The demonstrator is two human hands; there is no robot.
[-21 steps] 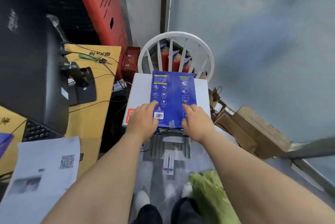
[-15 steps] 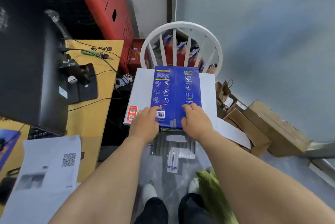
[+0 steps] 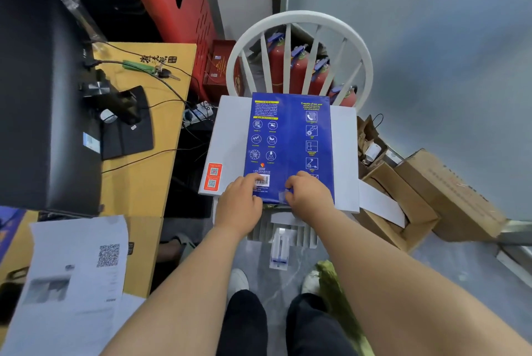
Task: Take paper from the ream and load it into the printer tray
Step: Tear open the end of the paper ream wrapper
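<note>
Nearest, our two bare forearms run up from the bottom edge and converge on the near end of the blue ream [image 3: 289, 142]. Below them sits the ribbed printer tray [image 3: 283, 233], pulled out toward us and showing no sheets that we can see.

Step in hand, as we judge it: open the wrapper at its near end flap. To do it well, we pin the pack with one hand and peel the flap seam with the other, tearing only the wrap, not the top sheets. Then we slide out a modest stack, square the edges, and drop it flat between the tray guides.

Left hand [image 3: 240, 200] lies palm down on the near left corner of the ream, fingers curled loosely beside the barcode, pressing rather than gripping. Right hand [image 3: 309, 197] is on the near right part, knuckles up, thumb and forefinger drawn together at a small clear tab on the wrap; it looks pinched on it, though blur keeps us from being sure. Both wrists are bent slightly down, elbows low.

The ream lies flat and lengthwise on the white printer top [image 3: 230, 131], still wrapped, and behind it is a white chair back [image 3: 299, 20].
</note>
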